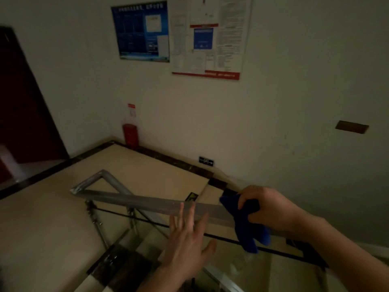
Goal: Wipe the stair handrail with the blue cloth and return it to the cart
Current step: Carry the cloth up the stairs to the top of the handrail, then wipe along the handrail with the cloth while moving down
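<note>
So the blue cloth (242, 220) is bunched up on the metal handrail (147, 202), near its right end in view, with a chunk of it hanging down below the rail. The right hand (267, 207) has it gripped, fingers curled over the top and pressing it onto the rail. The left hand (187, 234) is open, fingers straight and spread, with the tips right at the rail just left of the cloth. Can't tell if they actually touch it. The rail runs off to the left and bends back at a sharp corner above the landing floor (136, 165). Pretty dim stairwell overall. Further out there's a red box (130, 135) in the far corner, a dark red door (23, 114) on the left, plus a blue poster (140, 31) and a white notice board (210, 36) side by side up on the wall.
</note>
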